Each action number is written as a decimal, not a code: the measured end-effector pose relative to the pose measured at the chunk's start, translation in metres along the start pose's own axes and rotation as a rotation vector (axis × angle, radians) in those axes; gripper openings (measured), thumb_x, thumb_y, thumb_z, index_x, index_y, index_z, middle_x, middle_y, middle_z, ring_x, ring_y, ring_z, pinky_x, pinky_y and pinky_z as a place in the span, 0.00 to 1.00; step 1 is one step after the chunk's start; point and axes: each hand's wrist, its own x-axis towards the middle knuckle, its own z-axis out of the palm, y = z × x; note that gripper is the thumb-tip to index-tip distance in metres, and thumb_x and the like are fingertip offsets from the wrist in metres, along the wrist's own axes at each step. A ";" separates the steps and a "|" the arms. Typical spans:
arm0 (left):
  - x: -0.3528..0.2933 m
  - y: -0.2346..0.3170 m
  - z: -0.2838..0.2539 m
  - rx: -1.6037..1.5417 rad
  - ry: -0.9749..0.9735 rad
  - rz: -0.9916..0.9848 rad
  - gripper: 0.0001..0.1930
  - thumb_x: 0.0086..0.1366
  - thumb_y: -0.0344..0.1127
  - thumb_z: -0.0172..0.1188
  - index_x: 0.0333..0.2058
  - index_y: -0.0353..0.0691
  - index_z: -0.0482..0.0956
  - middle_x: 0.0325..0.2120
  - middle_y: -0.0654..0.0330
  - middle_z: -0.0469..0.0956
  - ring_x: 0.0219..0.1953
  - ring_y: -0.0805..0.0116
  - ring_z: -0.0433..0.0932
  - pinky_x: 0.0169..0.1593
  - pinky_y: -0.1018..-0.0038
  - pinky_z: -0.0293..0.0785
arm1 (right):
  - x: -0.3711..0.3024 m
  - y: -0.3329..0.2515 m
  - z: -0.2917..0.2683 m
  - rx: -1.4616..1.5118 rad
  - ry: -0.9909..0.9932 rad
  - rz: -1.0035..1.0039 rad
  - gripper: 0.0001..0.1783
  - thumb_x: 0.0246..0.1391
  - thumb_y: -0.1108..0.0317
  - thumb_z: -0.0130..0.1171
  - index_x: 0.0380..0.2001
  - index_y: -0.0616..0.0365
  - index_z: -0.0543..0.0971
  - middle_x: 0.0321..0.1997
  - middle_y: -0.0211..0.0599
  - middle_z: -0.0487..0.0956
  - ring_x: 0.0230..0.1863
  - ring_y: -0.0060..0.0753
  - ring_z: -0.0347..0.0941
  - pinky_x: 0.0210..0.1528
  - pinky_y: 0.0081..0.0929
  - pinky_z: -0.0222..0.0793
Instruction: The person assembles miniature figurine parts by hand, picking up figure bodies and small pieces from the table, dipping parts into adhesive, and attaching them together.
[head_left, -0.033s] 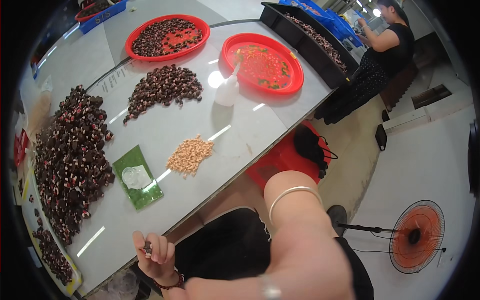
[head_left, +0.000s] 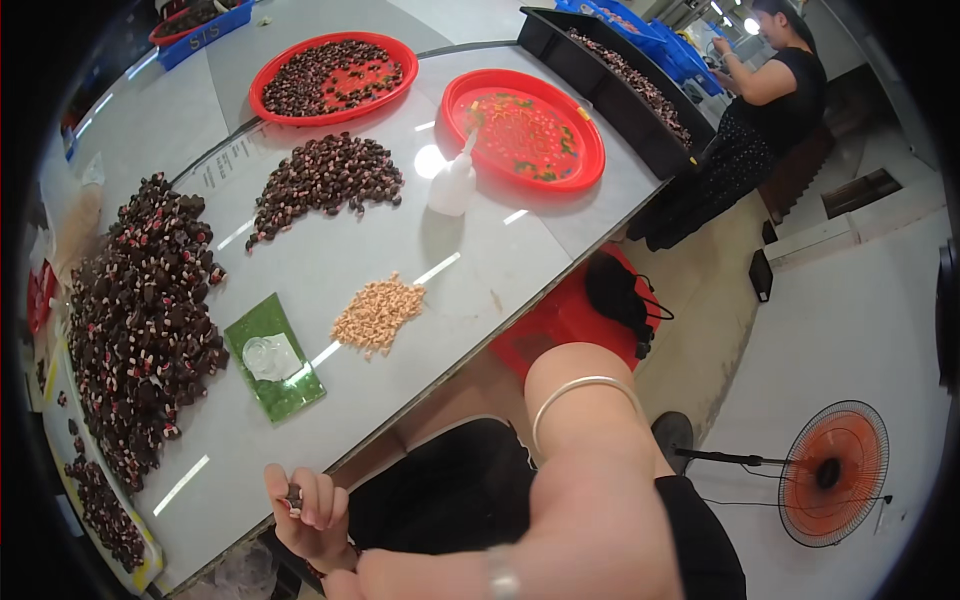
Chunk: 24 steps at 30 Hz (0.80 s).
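Closest of all is the right arm, blurred, wearing a pale bangle, on the near side and to the right of the green pad; whether its grip is apart or together I cannot tell. On the near side of the pad, just off the edge of the bench, the left hand is raised with its fingers curled, its grip clamped on a small dark piece between the fingertips. A clear round container rests on the pad itself. Just to the pad's right lies a heap of tan bits, and to its left spreads a large pile of dark pieces. Beyond the pad is a smaller dark heap, with a white bottle standing farther right. Farther past the pad sit a red tray holding dark pieces and, to the right, a red tray with a patterned base. Beyond and right of the pad, a long black crate holds more pieces, and a person in dark clothes stands past it.
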 end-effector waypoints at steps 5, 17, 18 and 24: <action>-0.007 0.003 -0.018 -0.003 -0.069 0.012 0.04 0.69 0.37 0.46 0.37 0.46 0.64 0.21 0.63 0.65 0.20 0.76 0.61 0.24 0.81 0.60 | 0.002 0.009 -0.003 0.278 -0.170 -0.111 0.04 0.31 0.75 0.52 0.10 0.61 0.69 0.14 0.32 0.63 0.16 0.27 0.60 0.21 0.23 0.62; -0.023 0.000 -0.023 0.045 0.191 0.067 0.08 0.65 0.38 0.51 0.33 0.49 0.61 0.19 0.64 0.63 0.20 0.76 0.60 0.23 0.80 0.57 | 0.000 0.006 0.005 0.095 -0.245 -0.090 0.11 0.27 0.68 0.56 0.06 0.56 0.64 0.12 0.26 0.57 0.15 0.23 0.53 0.17 0.21 0.49; -0.025 -0.004 -0.019 0.099 0.330 0.075 0.08 0.65 0.39 0.52 0.33 0.50 0.61 0.19 0.65 0.63 0.21 0.76 0.60 0.23 0.80 0.57 | 0.000 0.008 0.010 0.114 -0.170 -0.083 0.11 0.28 0.68 0.56 0.07 0.55 0.64 0.13 0.27 0.57 0.15 0.23 0.54 0.17 0.21 0.49; 0.004 -0.010 0.000 0.036 0.008 0.021 0.06 0.65 0.38 0.52 0.36 0.46 0.67 0.19 0.64 0.65 0.21 0.76 0.61 0.25 0.80 0.56 | 0.008 -0.002 -0.016 0.685 -0.092 0.131 0.04 0.42 0.70 0.52 0.20 0.58 0.75 0.24 0.38 0.71 0.26 0.34 0.68 0.28 0.29 0.65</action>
